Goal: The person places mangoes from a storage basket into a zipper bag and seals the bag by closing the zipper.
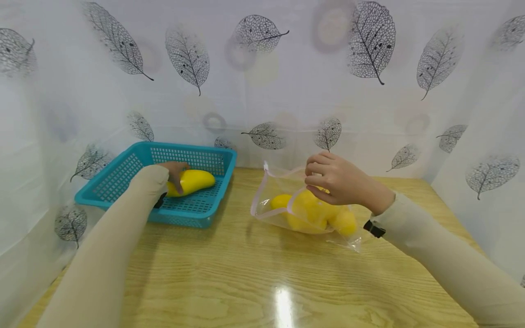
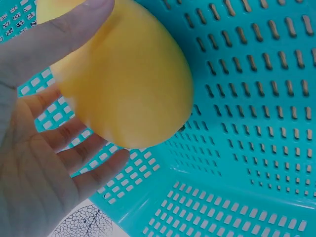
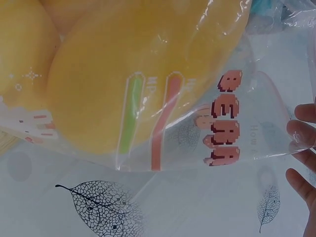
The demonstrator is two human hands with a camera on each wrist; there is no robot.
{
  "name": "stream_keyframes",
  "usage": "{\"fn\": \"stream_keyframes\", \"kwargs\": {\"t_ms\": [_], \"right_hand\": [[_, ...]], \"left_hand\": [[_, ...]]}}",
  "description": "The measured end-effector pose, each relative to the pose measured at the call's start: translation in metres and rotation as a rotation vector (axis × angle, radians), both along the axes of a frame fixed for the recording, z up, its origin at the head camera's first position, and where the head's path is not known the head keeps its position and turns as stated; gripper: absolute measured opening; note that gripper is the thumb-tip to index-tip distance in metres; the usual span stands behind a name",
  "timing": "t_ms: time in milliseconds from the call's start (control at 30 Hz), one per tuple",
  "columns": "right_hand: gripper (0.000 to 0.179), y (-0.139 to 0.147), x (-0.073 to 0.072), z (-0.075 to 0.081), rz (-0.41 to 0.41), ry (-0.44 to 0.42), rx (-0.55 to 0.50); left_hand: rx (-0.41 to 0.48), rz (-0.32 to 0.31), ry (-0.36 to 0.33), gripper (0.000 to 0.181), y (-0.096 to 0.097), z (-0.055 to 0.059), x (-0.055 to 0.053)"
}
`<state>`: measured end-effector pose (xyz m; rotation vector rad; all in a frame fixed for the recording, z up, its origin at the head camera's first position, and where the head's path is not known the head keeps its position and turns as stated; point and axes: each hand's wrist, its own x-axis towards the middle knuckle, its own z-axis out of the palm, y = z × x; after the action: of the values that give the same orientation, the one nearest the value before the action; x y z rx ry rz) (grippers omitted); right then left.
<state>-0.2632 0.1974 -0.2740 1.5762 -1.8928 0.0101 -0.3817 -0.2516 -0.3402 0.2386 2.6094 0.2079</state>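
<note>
In the head view a yellow mango lies in the blue-green plastic basket on the left. My left hand holds its near end, and the left wrist view shows the thumb across the mango with fingers along its other side. To the right, my right hand pinches the upper edge of a clear zip bag. Several yellow mangoes fill the bag, its pink-edged mouth gaping toward the basket. Printed letters and bars show on the bag in the right wrist view, where fingertips meet its edge.
Both bag and basket stand on a light wood-grain table. Behind and at the sides hangs a white curtain with dark leaf prints. The basket has raised, slotted walls and sits close to the curtain.
</note>
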Motion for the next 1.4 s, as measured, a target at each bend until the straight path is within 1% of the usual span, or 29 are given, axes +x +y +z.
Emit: {"fn": "stream_keyframes", "kwargs": {"t_ms": [133,267,333,367,500,567,833,967,1067,1167,1233,1400], "right_hand": [[0.039,0.0,0.0,0.0,-0.002,0.002,-0.002],[0.039,0.001,0.0,0.0,-0.006,0.002,-0.003],[0.039,0.001,0.0,0.0,-0.007,0.002,-0.004],[0.038,0.001,0.0,0.0,-0.006,0.002,-0.004],[0.036,0.001,0.0,0.0,-0.004,0.002,-0.004],[0.035,0.001,-0.001,0.0,-0.004,0.0,-0.003],[0.037,0.0,0.0,0.001,-0.005,-0.005,-0.001],[0.037,0.0,0.0,0.001,-0.009,-0.005,-0.001],[0.037,0.0,0.0,0.001,-0.011,-0.005,-0.002],[0.037,0.0,0.0,0.001,-0.009,-0.007,-0.004],[0.037,0.0,-0.001,0.0,-0.009,-0.008,-0.004],[0.036,-0.001,-0.001,0.0,-0.007,-0.011,-0.004]], "left_hand": [[-0.035,0.022,0.001,0.098,0.0,-0.002,0.0],[-0.07,0.058,-0.022,0.102,-0.001,-0.003,0.0],[-0.079,0.062,-0.027,0.104,0.0,-0.002,0.001],[-0.087,0.053,-0.024,0.105,-0.001,-0.003,0.001],[-0.116,0.024,0.006,0.107,-0.001,-0.006,0.001],[-0.126,0.02,0.024,0.106,-0.002,-0.008,0.0],[-0.111,0.04,0.091,0.097,0.001,-0.014,0.002],[-0.103,0.058,0.111,0.094,0.003,-0.015,0.002],[-0.105,0.045,0.116,0.094,0.005,-0.013,0.003],[-0.115,0.01,0.119,0.094,0.008,-0.01,0.005],[-0.12,-0.001,0.117,0.094,0.009,-0.007,0.007],[-0.13,-0.022,0.114,0.094,0.009,-0.006,0.01]]}}
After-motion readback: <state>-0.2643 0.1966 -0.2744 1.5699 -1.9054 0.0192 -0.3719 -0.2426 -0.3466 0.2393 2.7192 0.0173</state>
